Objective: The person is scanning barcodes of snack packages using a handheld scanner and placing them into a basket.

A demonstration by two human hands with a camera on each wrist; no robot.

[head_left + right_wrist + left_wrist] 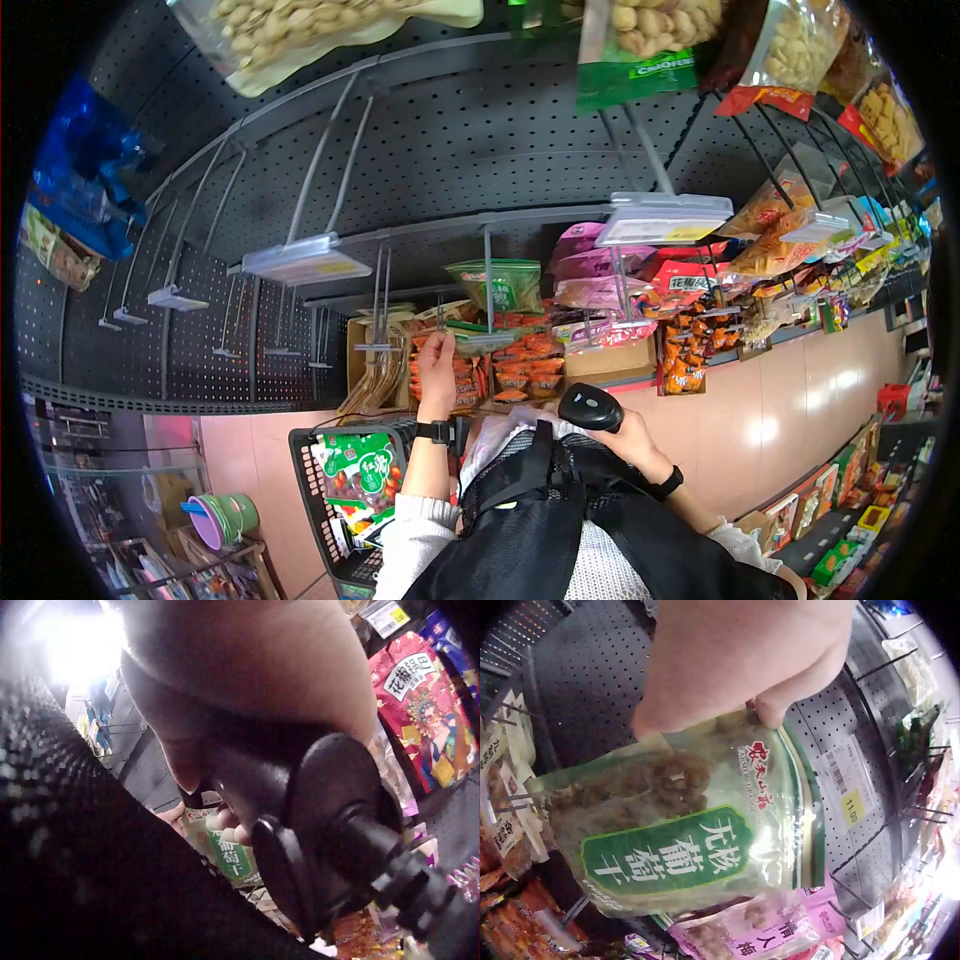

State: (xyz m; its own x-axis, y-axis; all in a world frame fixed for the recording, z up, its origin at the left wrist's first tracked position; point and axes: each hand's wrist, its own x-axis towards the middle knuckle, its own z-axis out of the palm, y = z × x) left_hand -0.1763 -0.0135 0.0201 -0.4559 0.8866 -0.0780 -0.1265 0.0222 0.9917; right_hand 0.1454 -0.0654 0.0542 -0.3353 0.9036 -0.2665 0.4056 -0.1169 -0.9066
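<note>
My left hand [437,370] pinches a green-and-clear bag of raisins [667,825], its fingers at one edge in the left wrist view. The bag has a green label with white characters. A green bag [505,285] hangs just beyond this hand in the head view. Below the raisins in the left wrist view is a pink snack bag [761,930]. My right hand [635,440] grips a black corded handheld device [590,407], held near my body. In the right wrist view, the device hides part of the raisin bag and the shelf.
A shopping basket [300,480] holding a green bag [360,465] stands left of my body. Metal hooks with price holders [305,258] project from the perforated shelf. Bagged nuts [650,30] hang overhead. Orange snack packs [530,365] sit low in front.
</note>
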